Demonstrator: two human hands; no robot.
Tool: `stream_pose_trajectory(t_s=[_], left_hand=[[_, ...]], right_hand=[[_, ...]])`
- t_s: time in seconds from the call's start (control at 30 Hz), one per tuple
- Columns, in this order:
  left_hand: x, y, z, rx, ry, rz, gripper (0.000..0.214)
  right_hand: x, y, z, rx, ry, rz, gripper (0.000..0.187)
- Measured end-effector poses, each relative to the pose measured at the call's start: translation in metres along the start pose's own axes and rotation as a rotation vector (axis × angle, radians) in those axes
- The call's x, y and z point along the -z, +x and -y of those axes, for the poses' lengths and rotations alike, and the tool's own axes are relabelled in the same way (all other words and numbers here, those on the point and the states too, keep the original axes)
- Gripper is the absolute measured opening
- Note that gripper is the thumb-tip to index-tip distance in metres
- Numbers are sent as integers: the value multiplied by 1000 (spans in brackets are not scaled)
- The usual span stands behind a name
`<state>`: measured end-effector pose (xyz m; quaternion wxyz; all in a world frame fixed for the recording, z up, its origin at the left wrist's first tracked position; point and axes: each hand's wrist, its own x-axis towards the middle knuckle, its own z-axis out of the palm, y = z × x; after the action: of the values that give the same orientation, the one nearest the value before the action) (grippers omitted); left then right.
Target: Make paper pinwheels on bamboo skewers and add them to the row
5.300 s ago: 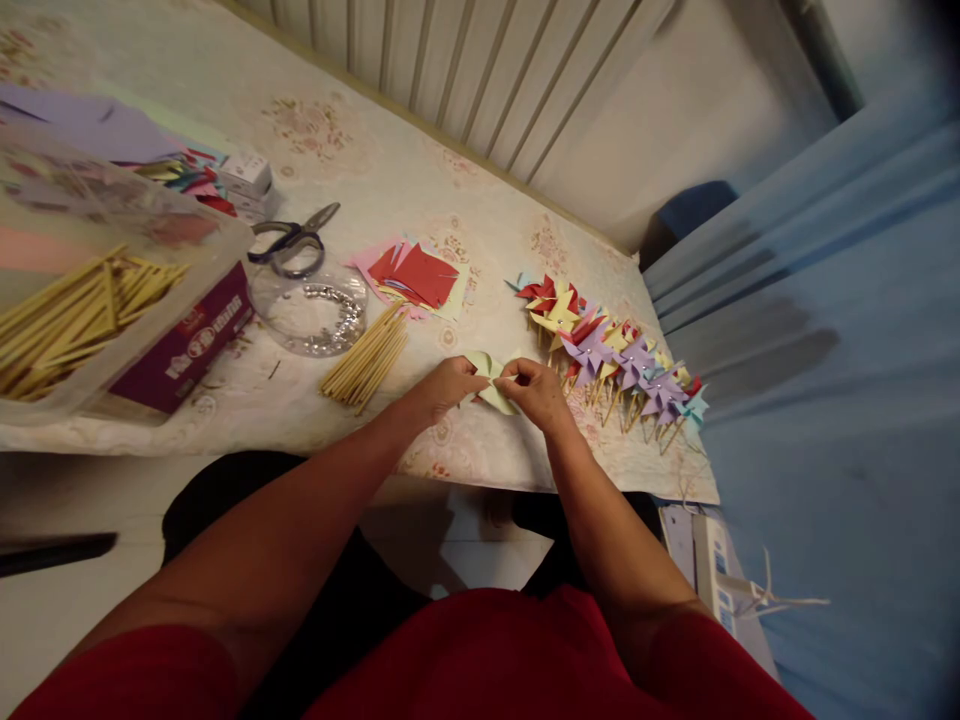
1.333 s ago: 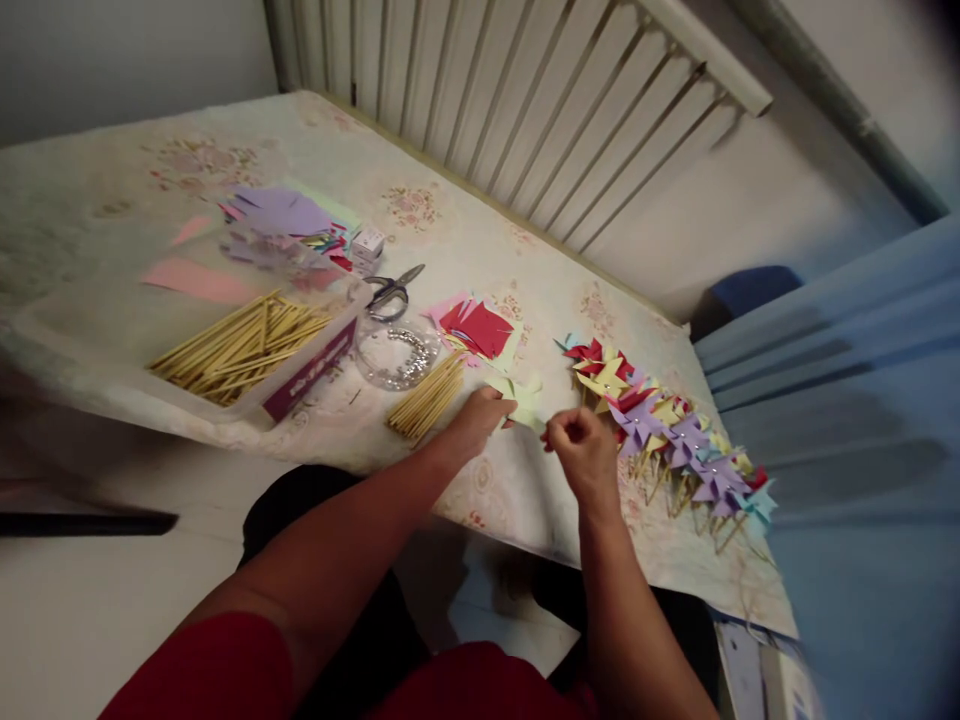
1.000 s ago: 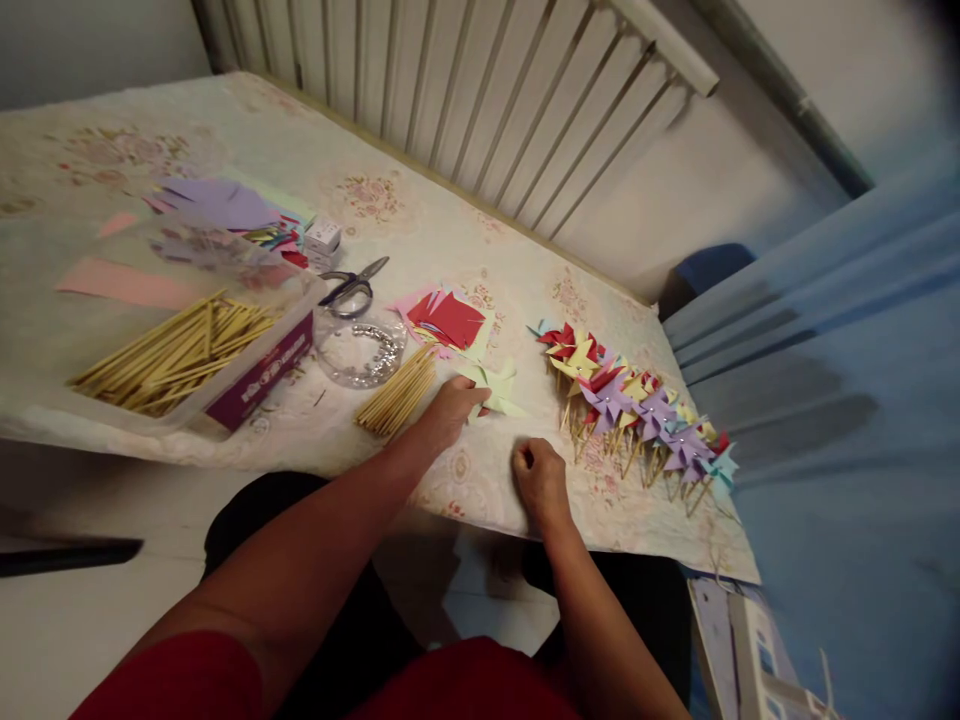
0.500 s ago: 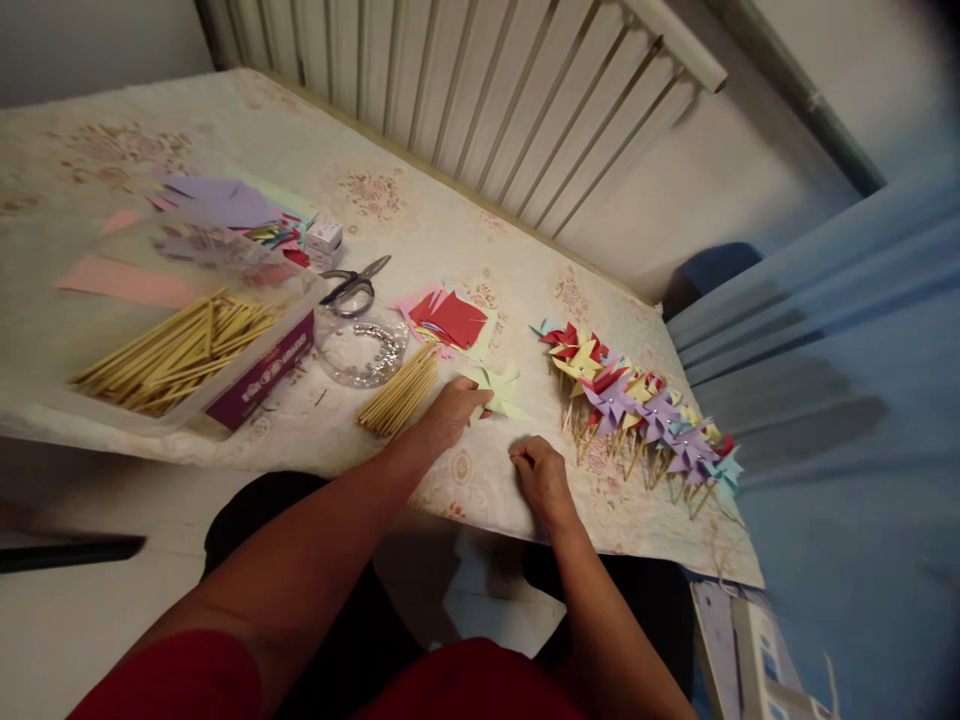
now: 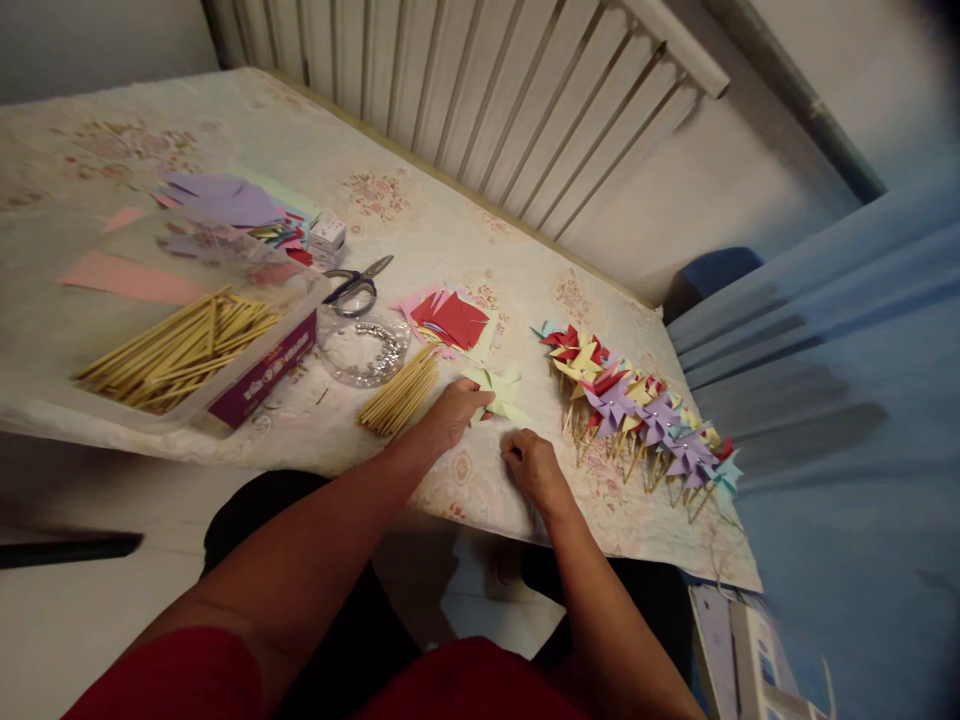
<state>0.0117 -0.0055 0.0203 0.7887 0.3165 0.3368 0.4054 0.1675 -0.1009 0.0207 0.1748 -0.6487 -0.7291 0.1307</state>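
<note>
My left hand (image 5: 457,408) grips a pale green paper pinwheel (image 5: 501,392) by its near left side, just above the tablecloth. To the right and nearer to me is my right hand (image 5: 531,462), its fingers pinched together; whatever lies between the fingertips is too small to make out. A bundle of thin wooden sticks (image 5: 399,392) lies left of my left hand. Behind it sits a stack of cut paper with red sheets (image 5: 454,318) on top. A row of finished pinwheels on sticks (image 5: 611,400) stretches along the right side.
A clear plastic box (image 5: 274,345) of wooden sticks stands at the left. Beside it are a round clear dish (image 5: 360,352) of small shiny pieces, scissors (image 5: 358,285) and small white boxes (image 5: 327,238). Purple paper (image 5: 221,198) lies behind. A blue curtain (image 5: 847,420) hangs at the right.
My right hand has shifted slightly up and left, closer to the green pinwheel. My left hand keeps its grip in nearly the same place.
</note>
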Motion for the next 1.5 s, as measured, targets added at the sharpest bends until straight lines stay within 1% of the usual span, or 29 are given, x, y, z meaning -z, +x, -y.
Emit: stream_pose_trajectory(t_s=[0.1, 0.23, 0.37, 0.53, 0.67, 0.77, 0.87, 1.0, 1.1, 1.2, 1.27, 1.33, 1.4, 1.5], left_hand=[[0, -1, 0, 0, 7, -20, 11], [0, -2, -2, -2, 12, -17, 9], [0, -3, -4, 21, 74, -42, 6], [-1, -2, -3, 18, 15, -60, 10], [-2, -2, -3, 6, -10, -24, 12], [-4, -6, -6, 2, -49, 11, 14], [-5, -10, -11, 3, -47, 29, 12], [-5, -11, -13, 15, 11, 10, 10], [-5, -10, -12, 20, -12, 10, 12], [-7, -9, -12, 29, -20, -13, 11], [-8, -11, -13, 36, -7, -26, 11], [-10, -13, -15, 33, 17, -29, 11], [-10, -15, -16, 25, 40, -28, 11], [-10, -16, -15, 17, 45, -22, 13]], right_hand=[[2, 2, 2, -57, 67, 27, 12], [2, -1, 5, -88, 101, 11, 12], [0, -6, 5, -86, 16, 4, 13], [-4, -9, 6, -84, -138, -3, 15], [-5, -10, 9, -68, -207, -9, 16], [-5, -10, 11, -79, -225, -19, 16], [-8, -10, 10, -97, -187, -40, 14], [-6, -12, 2, -166, -11, -84, 14], [5, -13, -3, -271, 86, -159, 15], [24, -10, 1, -363, 129, -297, 13], [36, -5, 11, -344, 148, -376, 14], [42, 2, 25, -280, 186, -422, 15], [42, 11, 37, -194, 208, -461, 15], [32, 24, 49, -99, 208, -464, 14]])
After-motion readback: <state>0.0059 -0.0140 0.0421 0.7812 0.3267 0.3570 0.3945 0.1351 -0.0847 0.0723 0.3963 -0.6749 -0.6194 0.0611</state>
